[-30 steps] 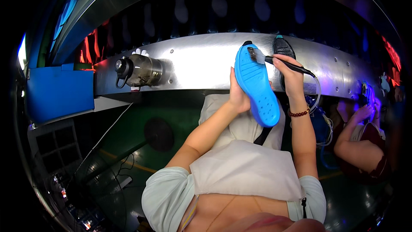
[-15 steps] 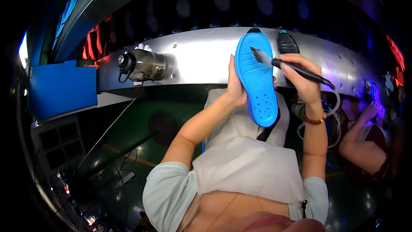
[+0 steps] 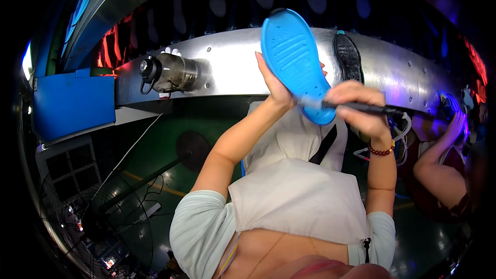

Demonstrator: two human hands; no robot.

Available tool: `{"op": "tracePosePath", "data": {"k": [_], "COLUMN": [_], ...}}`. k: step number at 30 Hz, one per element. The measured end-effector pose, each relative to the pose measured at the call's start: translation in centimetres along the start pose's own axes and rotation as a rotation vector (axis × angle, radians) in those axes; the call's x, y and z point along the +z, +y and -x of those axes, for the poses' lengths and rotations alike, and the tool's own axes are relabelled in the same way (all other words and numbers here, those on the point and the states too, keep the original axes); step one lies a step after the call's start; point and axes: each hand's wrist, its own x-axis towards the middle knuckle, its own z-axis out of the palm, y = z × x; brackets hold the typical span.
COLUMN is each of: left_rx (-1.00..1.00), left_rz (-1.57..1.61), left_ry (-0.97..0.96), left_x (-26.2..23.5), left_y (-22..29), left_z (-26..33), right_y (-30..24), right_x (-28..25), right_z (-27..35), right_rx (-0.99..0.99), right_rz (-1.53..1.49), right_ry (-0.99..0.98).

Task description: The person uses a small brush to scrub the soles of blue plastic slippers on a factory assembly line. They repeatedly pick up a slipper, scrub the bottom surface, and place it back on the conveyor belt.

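Note:
My left hand (image 3: pixel 276 89) grips a bright blue shoe sole (image 3: pixel 295 59) from behind and holds it upright in front of the metal conveyor housing (image 3: pixel 232 70). My right hand (image 3: pixel 359 106) is closed around a thin dark brush (image 3: pixel 361 107), whose tip touches the lower end of the blue sole. A bead bracelet (image 3: pixel 381 151) sits on my right wrist. A black shoe sole (image 3: pixel 349 57) lies on the metal housing just right of the blue one.
A cylindrical motor (image 3: pixel 173 72) is mounted on the housing at left, beside a blue bin (image 3: pixel 72 103). A fan on a stand (image 3: pixel 191 150) is on the green floor. Another person's arm (image 3: pixel 439 165) works at the right edge. A white apron (image 3: pixel 299 196) covers my lap.
The blue sole has risen and tilted its top to the left. My right hand has slid the brush from the sole's upper part down to its lower end.

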Motion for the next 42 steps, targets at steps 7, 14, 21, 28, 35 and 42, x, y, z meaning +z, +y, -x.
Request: {"op": "tracePosePath", "data": {"k": [7,14,21,28,35,42], "left_rx": [0.195,0.217,0.199,0.068,-0.167,-0.536], "left_rz": [0.093,0.122,0.04,0.128,0.06,-0.112], "left_ry": [0.026,0.044,-0.009,-0.037,-0.11,-0.346], "left_x": [0.7,1.0,1.1,2.7,0.3,0.6], "left_y": [2.1,3.6,4.3,3.7,2.6,4.4], "left_z": [-0.7,-1.1,-1.3,-0.2,1.6,0.1], "right_y": [-0.9,-0.7,-0.3,1.6,-2.0,-2.2], "right_x": [0.4,0.7,0.8,1.2,1.2,0.4], "right_z": [0.8,1.1,1.3,1.9,0.9,0.4], "right_rx": [-0.013,-0.05,0.048,0.148,0.292,0.07], "right_rz": [0.099,0.196,0.195,-0.262,-0.075,0.198], "right_ry": [-0.113,-0.045,0.011,0.165,-0.02,-0.237]}}
